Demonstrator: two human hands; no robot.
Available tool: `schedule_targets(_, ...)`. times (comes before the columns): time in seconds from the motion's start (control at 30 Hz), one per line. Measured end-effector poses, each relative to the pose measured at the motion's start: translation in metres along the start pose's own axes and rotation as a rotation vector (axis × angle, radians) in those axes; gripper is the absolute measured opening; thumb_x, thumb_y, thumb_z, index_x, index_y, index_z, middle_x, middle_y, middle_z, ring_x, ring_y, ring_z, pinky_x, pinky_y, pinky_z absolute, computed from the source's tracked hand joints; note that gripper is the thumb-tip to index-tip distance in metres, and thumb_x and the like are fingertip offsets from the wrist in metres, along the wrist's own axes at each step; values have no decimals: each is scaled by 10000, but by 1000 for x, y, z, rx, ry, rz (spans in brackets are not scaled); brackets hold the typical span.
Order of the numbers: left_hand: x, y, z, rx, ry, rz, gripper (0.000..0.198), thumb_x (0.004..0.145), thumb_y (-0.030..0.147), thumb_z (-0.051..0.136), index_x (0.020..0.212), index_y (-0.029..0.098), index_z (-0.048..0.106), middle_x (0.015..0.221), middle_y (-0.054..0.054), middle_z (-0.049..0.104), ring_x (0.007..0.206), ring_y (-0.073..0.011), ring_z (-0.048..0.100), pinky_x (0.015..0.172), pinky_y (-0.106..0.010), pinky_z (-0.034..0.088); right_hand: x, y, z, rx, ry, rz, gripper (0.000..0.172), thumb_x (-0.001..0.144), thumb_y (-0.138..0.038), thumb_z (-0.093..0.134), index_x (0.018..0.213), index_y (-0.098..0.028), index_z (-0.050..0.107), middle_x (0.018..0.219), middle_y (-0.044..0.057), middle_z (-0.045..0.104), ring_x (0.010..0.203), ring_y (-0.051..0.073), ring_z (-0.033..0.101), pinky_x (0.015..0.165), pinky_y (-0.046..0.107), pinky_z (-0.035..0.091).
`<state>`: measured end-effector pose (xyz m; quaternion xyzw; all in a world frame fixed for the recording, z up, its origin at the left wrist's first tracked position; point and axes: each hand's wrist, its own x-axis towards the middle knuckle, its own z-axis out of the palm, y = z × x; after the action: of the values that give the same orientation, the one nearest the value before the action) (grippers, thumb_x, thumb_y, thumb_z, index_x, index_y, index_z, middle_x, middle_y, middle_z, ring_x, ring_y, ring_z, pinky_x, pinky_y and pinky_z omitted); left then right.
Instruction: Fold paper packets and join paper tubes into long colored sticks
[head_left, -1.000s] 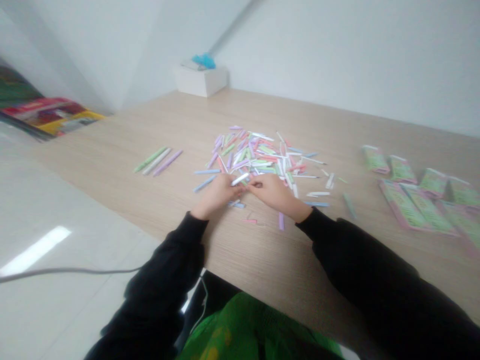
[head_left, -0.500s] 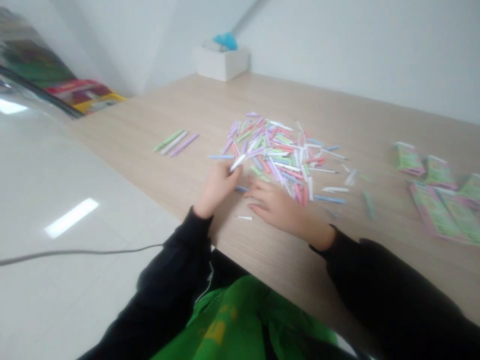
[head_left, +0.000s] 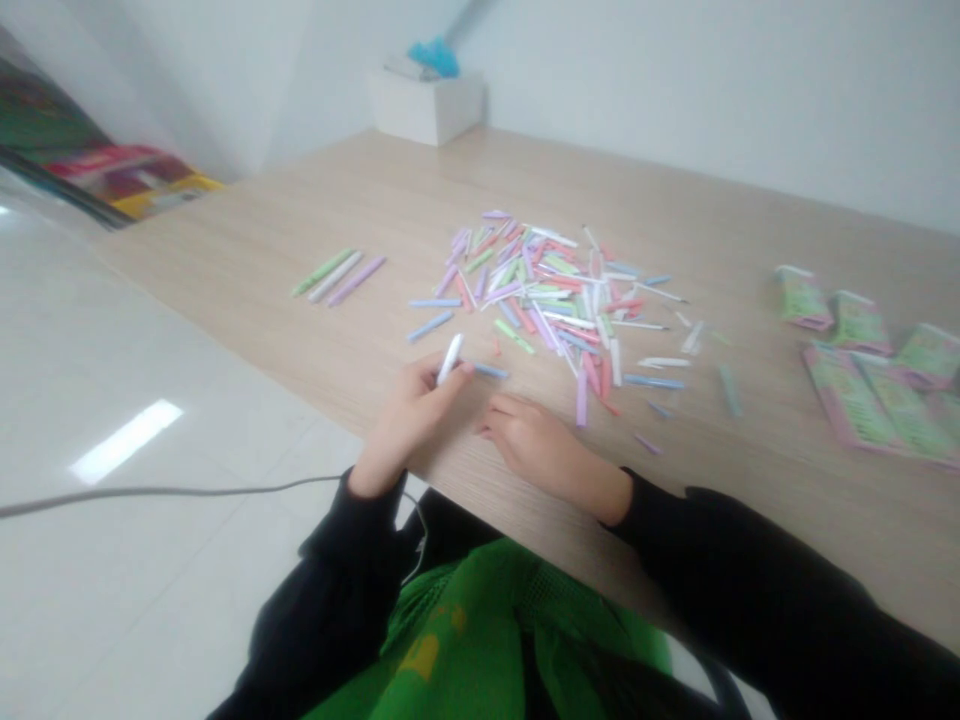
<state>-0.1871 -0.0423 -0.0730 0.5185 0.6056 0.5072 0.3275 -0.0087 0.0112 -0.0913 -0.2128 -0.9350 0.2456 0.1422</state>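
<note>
My left hand, near the table's front edge, is closed around a white pen part that points up past the thumb. Just right of it, my right hand is low over the wood with its fingers together; whatever its fingertips hold is hidden. A blue piece lies between the hands and the pile. Beyond them spreads a loose pile of purple, white, green, red and blue pen parts. Three pens, green, white and purple, lie side by side to the left.
Several green and pink packets lie at the right of the table. A white box with something blue on top stands at the back by the wall. A cable runs over the floor at left.
The white part in my left hand now points more upright, and that hand has moved left and nearer. My right hand has also drawn nearer. The small white tip on the table is no longer visible.
</note>
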Motion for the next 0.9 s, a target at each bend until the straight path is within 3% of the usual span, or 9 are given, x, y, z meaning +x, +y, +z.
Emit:
schedule_targets(0.07, -2, 6, 3, -28, -31, 7, 240, 898, 352, 619, 726, 187, 595, 635, 49, 446, 599, -122, 392, 606, -279, 336, -9, 1, -9, 41, 55, 12, 209, 995, -88, 518, 935, -154, 707, 1002, 107, 712, 967, 230, 675, 920, 404, 537)
schedule_targets(0.17, -6, 11, 15, -55, -73, 36, 235, 914, 340, 603, 738, 184, 593, 679, 35, 491, 649, -130, 442, 657, -282, 369, -28, 4, -23, 179, 235, 82, 154, 979, -113, 543, 947, -188, 673, 973, 66, 713, 927, 195, 674, 856, 340, 530)
schedule_targets(0.33, -14, 8, 60, -91, -214, 89, 230, 932, 314, 564, 745, 182, 585, 698, 22, 532, 686, -148, 500, 682, -282, 408, -64, 12, -24, 315, 443, 304, 103, 913, -140, 556, 867, -228, 581, 754, -14, 626, 715, 163, 613, 701, 295, 488)
schedule_targets(0.5, -23, 7, 87, -83, -332, 96, 214, 971, 288, 556, 811, 176, 644, 744, 6, 621, 730, -161, 568, 719, -277, 440, -83, 18, -6, 355, 429, 317, 96, 947, -188, 508, 905, -223, 587, 914, 49, 674, 896, 218, 652, 840, 377, 514)
schedule_targets(0.7, -25, 4, 89, -12, -318, 66, 200, 941, 282, 622, 763, 200, 657, 751, -2, 668, 732, -184, 595, 729, -292, 428, -85, 17, -5, 255, 358, 290, 143, 984, -148, 474, 965, -207, 602, 1025, 100, 648, 987, 242, 638, 926, 437, 521)
schedule_targets(0.9, -25, 4, 91, 102, -354, 49, 198, 910, 264, 654, 724, 208, 616, 678, 18, 596, 678, -178, 548, 691, -291, 397, -91, 20, -4, 193, 318, 240, 185, 964, -86, 488, 1013, -196, 629, 1083, 117, 627, 1054, 241, 626, 974, 444, 527)
